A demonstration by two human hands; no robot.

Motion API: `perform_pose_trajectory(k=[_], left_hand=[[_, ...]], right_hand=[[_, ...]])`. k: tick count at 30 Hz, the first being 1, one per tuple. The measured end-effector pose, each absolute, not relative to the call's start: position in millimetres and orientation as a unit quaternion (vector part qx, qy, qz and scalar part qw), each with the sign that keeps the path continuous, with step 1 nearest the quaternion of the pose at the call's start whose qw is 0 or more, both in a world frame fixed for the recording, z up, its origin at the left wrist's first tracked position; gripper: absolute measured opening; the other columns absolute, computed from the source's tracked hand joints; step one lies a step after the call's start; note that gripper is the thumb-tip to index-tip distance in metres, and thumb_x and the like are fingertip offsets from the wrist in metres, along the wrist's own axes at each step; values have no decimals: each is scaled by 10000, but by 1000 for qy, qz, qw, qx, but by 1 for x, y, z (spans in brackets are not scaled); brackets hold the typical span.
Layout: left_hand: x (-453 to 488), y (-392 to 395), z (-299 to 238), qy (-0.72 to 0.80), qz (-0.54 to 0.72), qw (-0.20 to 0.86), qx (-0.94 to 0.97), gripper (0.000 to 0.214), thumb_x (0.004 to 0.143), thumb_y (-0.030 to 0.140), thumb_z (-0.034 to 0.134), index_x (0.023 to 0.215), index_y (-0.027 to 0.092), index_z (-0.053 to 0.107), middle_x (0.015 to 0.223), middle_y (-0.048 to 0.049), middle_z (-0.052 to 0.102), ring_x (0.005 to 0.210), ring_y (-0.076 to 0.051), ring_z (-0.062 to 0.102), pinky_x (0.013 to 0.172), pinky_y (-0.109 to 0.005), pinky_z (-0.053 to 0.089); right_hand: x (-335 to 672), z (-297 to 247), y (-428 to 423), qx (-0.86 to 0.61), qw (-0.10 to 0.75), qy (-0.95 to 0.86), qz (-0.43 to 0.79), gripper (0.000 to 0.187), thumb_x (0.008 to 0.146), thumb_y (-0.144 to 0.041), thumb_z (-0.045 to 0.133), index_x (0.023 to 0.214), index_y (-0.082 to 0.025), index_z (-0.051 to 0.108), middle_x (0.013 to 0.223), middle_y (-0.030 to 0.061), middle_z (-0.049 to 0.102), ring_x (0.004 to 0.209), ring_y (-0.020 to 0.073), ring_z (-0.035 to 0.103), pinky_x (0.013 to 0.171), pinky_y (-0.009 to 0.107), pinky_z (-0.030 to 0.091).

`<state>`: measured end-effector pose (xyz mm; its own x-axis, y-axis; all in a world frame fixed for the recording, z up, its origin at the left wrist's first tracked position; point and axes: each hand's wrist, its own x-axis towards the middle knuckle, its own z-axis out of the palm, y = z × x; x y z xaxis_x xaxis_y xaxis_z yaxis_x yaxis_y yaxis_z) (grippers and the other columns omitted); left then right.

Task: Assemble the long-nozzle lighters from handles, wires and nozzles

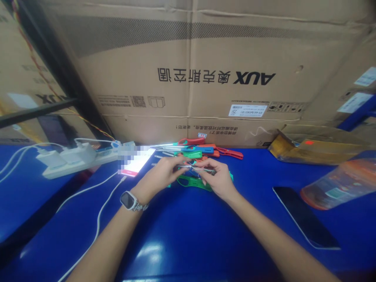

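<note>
Both hands meet over the middle of the blue table. My left hand [170, 169], with a watch [128, 199] on the wrist, is closed in a pinch. Opposite it, my right hand [216, 176] is pinching too. Between the fingertips runs a thin pale wire [190, 167]; the fingers partly cover it, and its fine detail is too small to make out. Right below the hands lies a green lighter casing [190, 182]. Just behind them is a pile of long-nosed lighters, among them a red one [195, 141], a blue one [199, 149] and a green one [192, 154].
At left, a lit phone [136, 162] with a charging cable lies beside a white power strip [88, 160] with chargers. To the right are a dark phone [305, 219], a clear plastic jar [337, 188] and a taped carton [302, 149]. Large cardboard [182, 47] stands behind.
</note>
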<state>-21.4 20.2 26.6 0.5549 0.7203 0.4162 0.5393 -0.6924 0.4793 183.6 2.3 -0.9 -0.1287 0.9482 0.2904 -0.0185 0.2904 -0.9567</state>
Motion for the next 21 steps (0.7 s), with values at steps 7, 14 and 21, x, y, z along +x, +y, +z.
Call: perform_pose_trajectory(k=[7,14,21], left_hand=[[-23,20,28,363,305,120,872,140,938,308,610,930,187,680,754,14,687,613,-124,605,601,-229,420],[-26,24,25,324,321,79,887,184,954,302,586,1049,202,707,954,-51,719,838,-177,663,735,-284,497],[-23,24,26,284,363,26,887,230,958,296,574,1099,200,729,945,-85,699,887,-203,636,779,-352,529]], right_hand=[[187,-3,3,-394,529,-619,426,283,754,-428,765,848,-171,692,727,25,693,498,102,545,470,234,444],[183,-3,1,-393,545,-609,422,292,819,-463,699,840,-173,670,749,35,715,446,82,500,428,224,405],[182,1,2,-387,551,-575,465,340,754,-493,755,798,-176,641,490,-52,548,390,73,434,402,213,354]])
